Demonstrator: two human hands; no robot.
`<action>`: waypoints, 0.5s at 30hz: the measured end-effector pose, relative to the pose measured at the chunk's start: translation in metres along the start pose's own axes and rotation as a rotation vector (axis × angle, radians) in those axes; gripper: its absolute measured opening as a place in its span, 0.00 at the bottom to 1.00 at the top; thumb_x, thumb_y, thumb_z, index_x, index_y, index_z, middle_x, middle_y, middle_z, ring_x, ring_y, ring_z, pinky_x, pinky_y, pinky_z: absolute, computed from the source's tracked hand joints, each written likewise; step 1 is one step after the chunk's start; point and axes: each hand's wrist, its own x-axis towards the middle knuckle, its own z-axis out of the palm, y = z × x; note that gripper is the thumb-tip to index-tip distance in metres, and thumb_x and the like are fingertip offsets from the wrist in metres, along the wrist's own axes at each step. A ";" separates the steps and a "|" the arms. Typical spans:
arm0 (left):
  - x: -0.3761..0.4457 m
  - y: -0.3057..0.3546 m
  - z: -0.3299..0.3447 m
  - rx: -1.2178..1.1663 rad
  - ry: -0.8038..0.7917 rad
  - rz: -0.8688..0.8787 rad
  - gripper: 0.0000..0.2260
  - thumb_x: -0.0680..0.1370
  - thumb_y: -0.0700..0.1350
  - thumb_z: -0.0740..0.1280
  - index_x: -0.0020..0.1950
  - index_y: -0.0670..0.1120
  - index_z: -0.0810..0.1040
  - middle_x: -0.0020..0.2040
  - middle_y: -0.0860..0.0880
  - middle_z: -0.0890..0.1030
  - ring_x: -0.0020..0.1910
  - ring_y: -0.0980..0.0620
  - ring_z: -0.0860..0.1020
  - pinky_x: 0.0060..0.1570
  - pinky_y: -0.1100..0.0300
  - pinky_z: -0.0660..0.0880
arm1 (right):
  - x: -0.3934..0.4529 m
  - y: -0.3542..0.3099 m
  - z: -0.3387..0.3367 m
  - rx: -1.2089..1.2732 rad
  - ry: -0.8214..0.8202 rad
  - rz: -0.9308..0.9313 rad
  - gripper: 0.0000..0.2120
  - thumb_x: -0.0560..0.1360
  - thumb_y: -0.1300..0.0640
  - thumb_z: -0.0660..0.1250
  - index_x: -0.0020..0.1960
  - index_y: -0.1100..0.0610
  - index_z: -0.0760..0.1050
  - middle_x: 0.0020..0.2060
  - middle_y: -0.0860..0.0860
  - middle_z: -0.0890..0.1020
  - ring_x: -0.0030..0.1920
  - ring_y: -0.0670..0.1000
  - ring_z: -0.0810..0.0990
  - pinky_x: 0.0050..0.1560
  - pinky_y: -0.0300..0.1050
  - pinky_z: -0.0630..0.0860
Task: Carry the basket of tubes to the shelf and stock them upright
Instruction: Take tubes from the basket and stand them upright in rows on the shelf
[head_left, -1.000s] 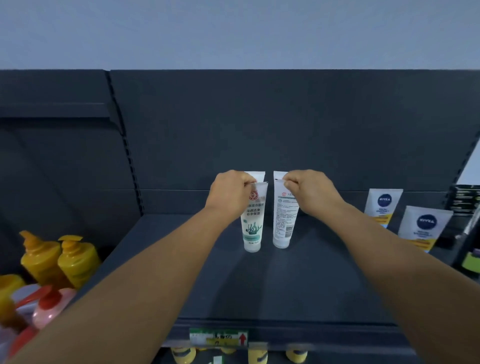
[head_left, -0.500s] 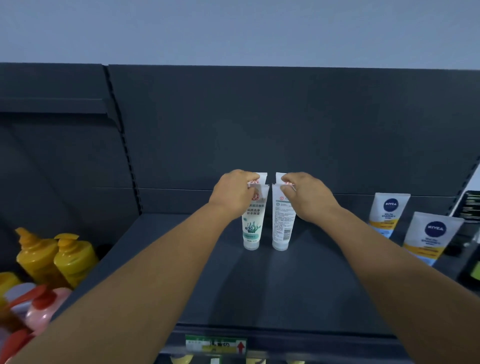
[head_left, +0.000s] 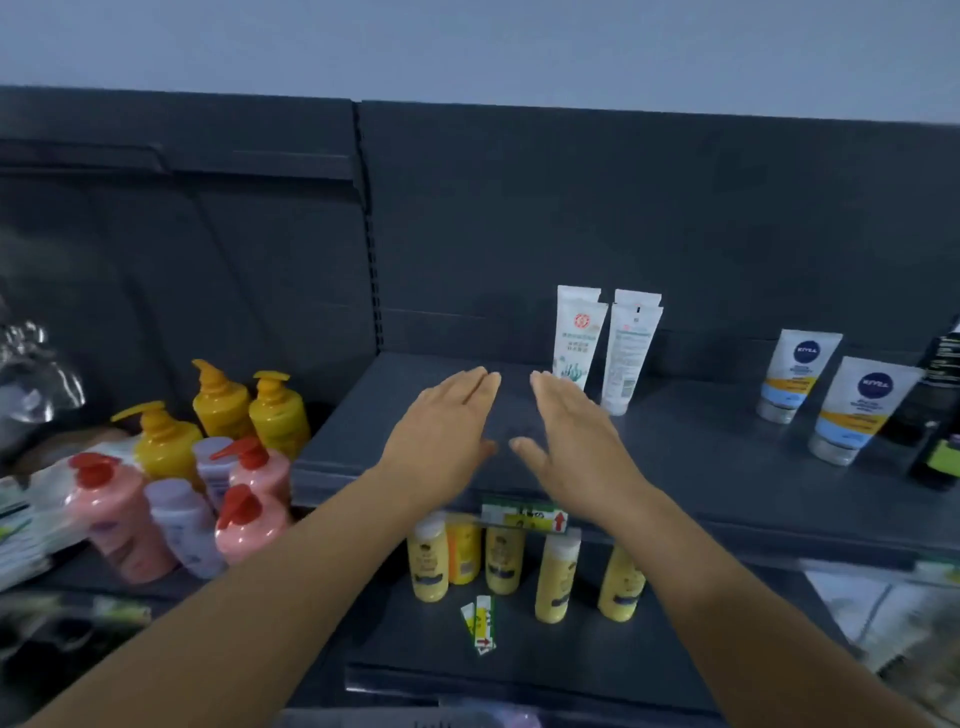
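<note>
While both hands hung empty over the shelf, the left hand and right hand had flat, straight fingers; the tubes stood upright on their caps behind them, likely finished.

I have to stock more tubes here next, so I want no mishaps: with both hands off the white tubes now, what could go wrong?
1. The white tubes stand on their caps, packed close in two short rows; a bump to one may topple its neighbours.
2. The right hand hangs open just in front of them, so a careless sweep could knock them.
3. The left hand is open too, so nothing steadies the tubes on the shelf.
</note>
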 end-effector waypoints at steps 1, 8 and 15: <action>-0.020 -0.005 0.005 -0.001 -0.009 -0.013 0.33 0.81 0.51 0.61 0.79 0.47 0.46 0.79 0.49 0.50 0.78 0.52 0.50 0.75 0.58 0.49 | -0.012 -0.011 0.011 0.007 -0.027 -0.005 0.34 0.81 0.47 0.56 0.79 0.54 0.43 0.79 0.50 0.48 0.78 0.50 0.45 0.77 0.49 0.47; -0.134 -0.043 0.051 -0.026 -0.122 -0.139 0.34 0.79 0.52 0.62 0.79 0.45 0.48 0.79 0.48 0.52 0.77 0.52 0.52 0.74 0.59 0.50 | -0.079 -0.063 0.093 0.014 -0.217 -0.011 0.34 0.81 0.46 0.56 0.79 0.55 0.42 0.79 0.50 0.46 0.78 0.50 0.42 0.77 0.49 0.45; -0.206 -0.071 0.112 -0.084 -0.285 -0.248 0.34 0.80 0.51 0.62 0.79 0.45 0.47 0.79 0.48 0.50 0.78 0.50 0.51 0.75 0.57 0.51 | -0.117 -0.088 0.171 0.025 -0.438 0.004 0.35 0.81 0.45 0.55 0.79 0.54 0.40 0.79 0.49 0.44 0.78 0.50 0.41 0.76 0.49 0.43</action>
